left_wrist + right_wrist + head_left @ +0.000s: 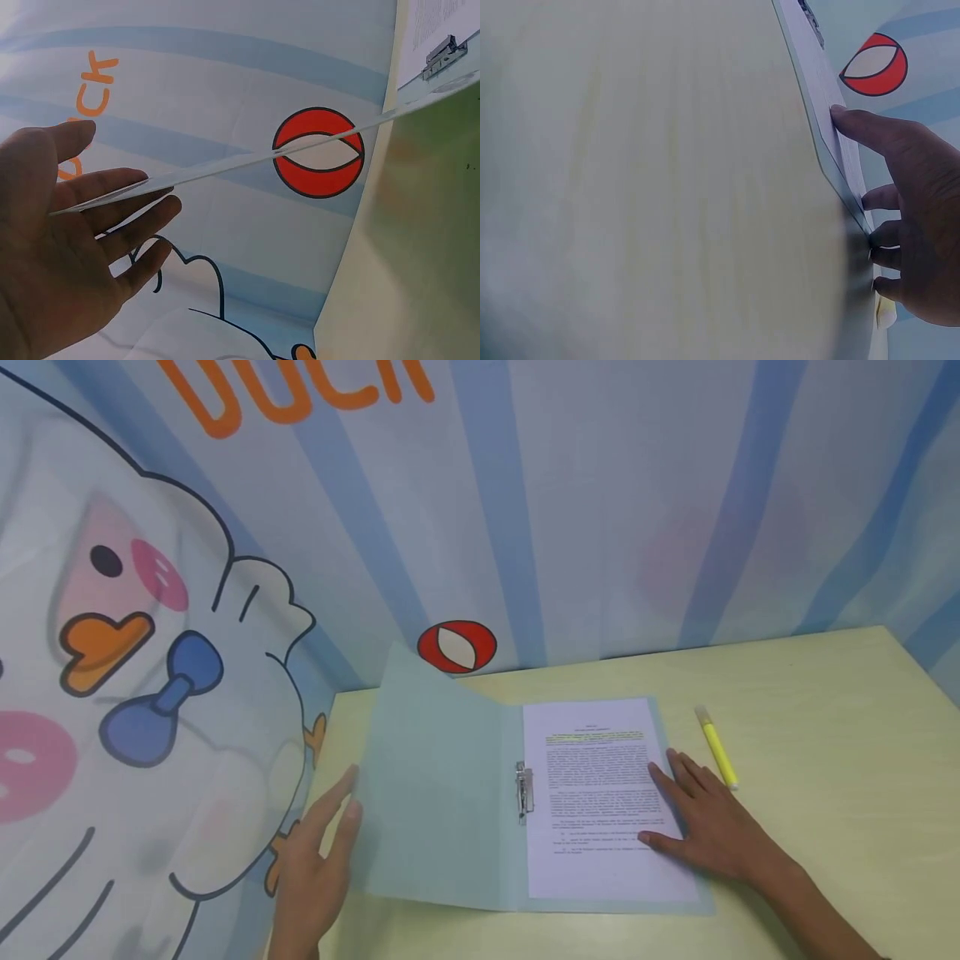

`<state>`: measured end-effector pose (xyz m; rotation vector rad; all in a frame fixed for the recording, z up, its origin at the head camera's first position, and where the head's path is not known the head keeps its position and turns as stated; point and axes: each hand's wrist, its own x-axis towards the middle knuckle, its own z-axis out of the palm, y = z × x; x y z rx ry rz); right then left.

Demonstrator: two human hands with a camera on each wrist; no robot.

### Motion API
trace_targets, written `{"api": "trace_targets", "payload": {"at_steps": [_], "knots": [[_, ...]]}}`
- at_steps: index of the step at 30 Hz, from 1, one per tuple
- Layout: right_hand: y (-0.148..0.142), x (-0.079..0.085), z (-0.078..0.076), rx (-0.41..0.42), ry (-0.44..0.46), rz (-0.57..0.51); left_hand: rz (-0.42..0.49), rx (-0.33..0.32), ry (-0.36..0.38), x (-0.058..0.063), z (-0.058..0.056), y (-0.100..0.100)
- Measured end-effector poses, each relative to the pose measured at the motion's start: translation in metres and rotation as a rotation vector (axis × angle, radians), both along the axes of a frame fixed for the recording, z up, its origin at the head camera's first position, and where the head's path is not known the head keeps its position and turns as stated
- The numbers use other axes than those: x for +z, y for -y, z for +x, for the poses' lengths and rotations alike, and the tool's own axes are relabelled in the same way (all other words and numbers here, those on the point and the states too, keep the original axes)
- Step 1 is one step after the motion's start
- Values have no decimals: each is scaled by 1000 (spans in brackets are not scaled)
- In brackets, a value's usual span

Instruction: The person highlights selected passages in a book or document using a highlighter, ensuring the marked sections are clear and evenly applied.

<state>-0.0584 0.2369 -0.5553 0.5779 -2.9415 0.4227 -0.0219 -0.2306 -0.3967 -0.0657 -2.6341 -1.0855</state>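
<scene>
A pale blue folder is spread open on the table, its left cover raised off the surface. Inside on the right lies a stack of printed sheets, with a few top lines highlighted yellow. A metal file clip sits along the sheets' left margin. My left hand is at the cover's outer edge; in the left wrist view that edge crosses the extended fingers. With thumb and fingers spread, my right hand rests on the right edge of the sheets and folder.
A yellow highlighter with its cap on lies right of the folder, just beyond my right hand. The light wooden table meets a cartoon-printed backdrop at the back and left.
</scene>
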Motion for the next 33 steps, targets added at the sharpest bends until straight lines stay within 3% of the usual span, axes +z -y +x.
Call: {"api": "trace_targets", "payload": {"at_steps": [10, 17, 22, 26, 33], "knots": [[0, 0, 0, -4, 17, -4, 10, -44, 38, 7, 0, -4], [-1, 0, 0, 4, 6, -13, 100, -179, 31, 14, 2, -10], [0, 0, 1, 8, -2, -24, 169, -219, 13, 18, 3, -19], [0, 0, 1, 6, 4, -30, 259, -254, 46, 22, 3, -26], [-1, 0, 1, 3, 4, -38, 256, -367, -51, 20, 2, -35]]}}
